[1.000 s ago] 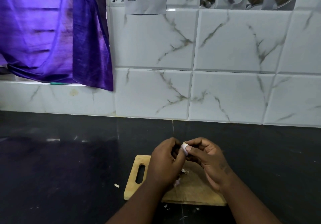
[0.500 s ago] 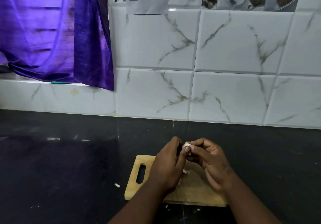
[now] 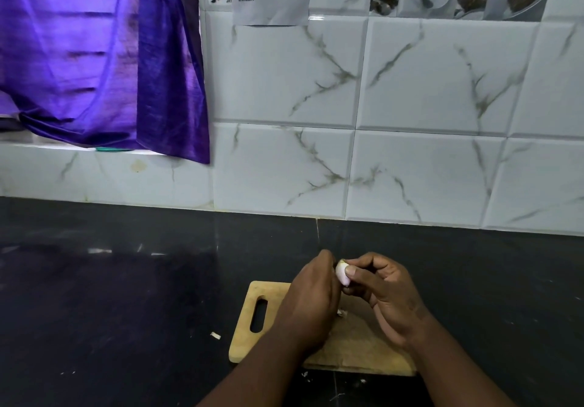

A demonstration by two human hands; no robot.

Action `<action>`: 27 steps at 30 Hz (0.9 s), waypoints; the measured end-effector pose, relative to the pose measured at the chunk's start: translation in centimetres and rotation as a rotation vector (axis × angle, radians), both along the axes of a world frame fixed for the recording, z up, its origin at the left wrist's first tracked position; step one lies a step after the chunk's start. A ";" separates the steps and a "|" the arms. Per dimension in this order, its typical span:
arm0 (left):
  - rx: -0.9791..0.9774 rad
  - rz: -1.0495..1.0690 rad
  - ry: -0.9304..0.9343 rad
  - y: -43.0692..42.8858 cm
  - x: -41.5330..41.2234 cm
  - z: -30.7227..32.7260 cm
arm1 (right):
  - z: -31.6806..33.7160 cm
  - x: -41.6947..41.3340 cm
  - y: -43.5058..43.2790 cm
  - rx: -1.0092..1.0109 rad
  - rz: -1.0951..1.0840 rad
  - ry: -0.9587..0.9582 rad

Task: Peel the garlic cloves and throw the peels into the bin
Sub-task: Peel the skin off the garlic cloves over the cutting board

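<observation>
A pale pinkish garlic clove (image 3: 341, 274) is pinched between the thumb and fingers of my right hand (image 3: 384, 293), held above a wooden cutting board (image 3: 249, 337). My left hand (image 3: 311, 299) is curled beside it, its fingertips touching the clove's left side. Small white peel scraps lie on the board (image 3: 341, 313) under my hands. Whatever else lies on the board is hidden by my hands. No bin is in view.
The board rests on a black countertop (image 3: 126, 296) with a peel flake (image 3: 215, 336) left of it and crumbs (image 3: 305, 374) at its front edge. A marble-tiled wall (image 3: 410, 122) rises behind. A purple curtain (image 3: 104, 59) hangs at the upper left.
The clove has turned between my fingers and shows more of its pale surface now. Both hands have stayed over the board, shifting only slightly.
</observation>
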State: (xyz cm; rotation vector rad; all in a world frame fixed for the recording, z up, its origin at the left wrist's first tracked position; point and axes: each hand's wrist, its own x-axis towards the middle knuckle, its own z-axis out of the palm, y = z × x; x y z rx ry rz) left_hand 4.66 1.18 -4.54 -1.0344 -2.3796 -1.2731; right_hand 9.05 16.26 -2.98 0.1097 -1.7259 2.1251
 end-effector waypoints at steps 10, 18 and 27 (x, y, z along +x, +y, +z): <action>0.046 0.038 0.032 -0.2 0.0 0.0 | 0.0 -0.3 -0.1 -0.098 0.020 -0.079; 0.034 0.061 0.024 -0.1 -0.4 -0.1 | 0.2 0.1 -0.2 0.028 0.020 -0.070; 0.066 0.091 0.009 -0.1 -0.7 -0.3 | 0.4 0.3 -0.2 -0.002 -0.003 -0.083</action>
